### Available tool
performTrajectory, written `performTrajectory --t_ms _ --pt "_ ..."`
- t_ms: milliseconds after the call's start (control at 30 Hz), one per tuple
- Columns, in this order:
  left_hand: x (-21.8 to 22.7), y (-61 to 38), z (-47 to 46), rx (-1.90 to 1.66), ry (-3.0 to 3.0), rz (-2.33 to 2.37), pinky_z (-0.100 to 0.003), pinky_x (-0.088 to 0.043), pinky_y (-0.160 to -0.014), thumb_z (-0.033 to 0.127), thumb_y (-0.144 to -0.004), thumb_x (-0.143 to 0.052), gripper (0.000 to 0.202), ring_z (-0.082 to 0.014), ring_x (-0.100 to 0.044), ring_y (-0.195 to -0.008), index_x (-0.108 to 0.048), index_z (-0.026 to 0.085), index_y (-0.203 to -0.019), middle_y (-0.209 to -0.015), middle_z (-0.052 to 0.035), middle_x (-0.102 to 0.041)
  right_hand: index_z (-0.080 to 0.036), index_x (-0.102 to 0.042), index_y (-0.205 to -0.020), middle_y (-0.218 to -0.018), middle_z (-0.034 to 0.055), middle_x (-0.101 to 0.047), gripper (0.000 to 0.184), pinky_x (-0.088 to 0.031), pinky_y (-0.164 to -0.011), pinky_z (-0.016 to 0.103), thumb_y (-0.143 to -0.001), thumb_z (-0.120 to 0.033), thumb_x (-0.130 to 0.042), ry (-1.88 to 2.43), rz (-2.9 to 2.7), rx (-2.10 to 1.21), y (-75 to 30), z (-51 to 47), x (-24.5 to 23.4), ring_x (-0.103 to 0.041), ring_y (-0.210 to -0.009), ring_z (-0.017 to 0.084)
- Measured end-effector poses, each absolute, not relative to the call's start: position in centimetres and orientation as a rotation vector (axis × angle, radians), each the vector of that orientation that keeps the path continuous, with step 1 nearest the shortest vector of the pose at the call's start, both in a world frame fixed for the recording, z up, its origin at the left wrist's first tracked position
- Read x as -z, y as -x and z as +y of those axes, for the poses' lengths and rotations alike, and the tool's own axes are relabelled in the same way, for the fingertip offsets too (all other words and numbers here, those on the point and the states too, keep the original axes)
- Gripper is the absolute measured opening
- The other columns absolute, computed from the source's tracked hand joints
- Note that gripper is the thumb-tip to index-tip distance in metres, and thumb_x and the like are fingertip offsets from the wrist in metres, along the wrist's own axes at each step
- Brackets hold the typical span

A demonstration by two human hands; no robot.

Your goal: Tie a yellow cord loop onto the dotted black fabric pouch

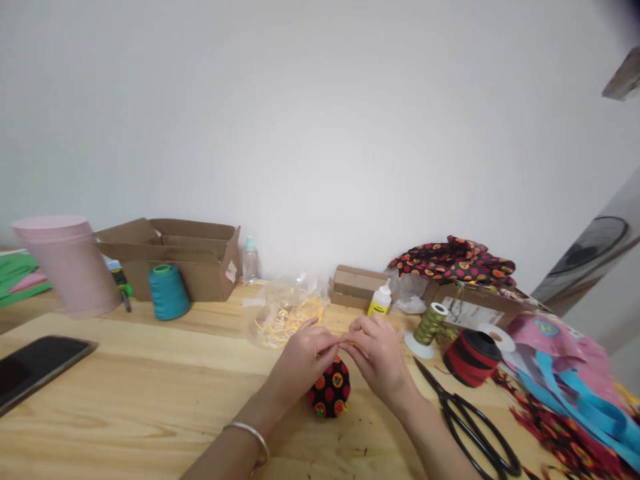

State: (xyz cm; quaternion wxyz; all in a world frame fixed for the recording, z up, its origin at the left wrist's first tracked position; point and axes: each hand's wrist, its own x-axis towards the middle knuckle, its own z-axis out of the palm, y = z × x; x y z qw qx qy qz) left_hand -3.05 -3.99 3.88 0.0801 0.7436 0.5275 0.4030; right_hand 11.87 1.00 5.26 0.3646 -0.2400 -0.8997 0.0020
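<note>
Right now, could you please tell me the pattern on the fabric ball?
The fabric ball is black with red-orange dots; head view.

Your small fabric ball [329,392], black w/ red & orange dots, sits on the table btwn your wrists. Thin yellow cord [350,344] is pinched just above it by left hand [304,360] & right hand [381,360].

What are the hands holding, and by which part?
The left hand and right hand pinch what looks like a thin yellow string with their fingertips, just above the spotted fabric ball.
</note>
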Motion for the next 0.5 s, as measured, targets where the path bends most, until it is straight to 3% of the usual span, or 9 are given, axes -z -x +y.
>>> performTrajectory --t_ms 200,500 --pt "-3.8 3.1 -3.9 -1.153 -2.277 1.466 -0.037 -0.030 -0.092 0.023 -0.080 -0.042 0.023 -0.0087 -0.053 -0.057 -0.063 0.021 -0.069 -0.063 0.0029 -0.062 -0.023 -0.067 -0.066 -0.075 0.0024 -0.052 0.003 -0.040 -0.068 0.032 -0.068 -0.023 -0.064 0.686 -2.059 -0.499 -12.4 2.1 -5.0 -0.049 -0.075 0.017" --pt "-4.0 2.8 -4.1 -1.354 -2.056 1.376 -0.031 -0.034 -0.089 0.025 -0.079 -0.046 0.021 -0.0102 -0.056 -0.061 -0.065 0.021 -0.072 -0.067 0.0028 -0.066 -0.016 -0.063 -0.054 -0.065 0.0013 -0.056 0.017 -0.041 -0.061 0.026 -0.061 -0.031 -0.067 0.721 -1.755 -1.237 -12.1 2.2 -4.5 -0.051 -0.064 0.014"
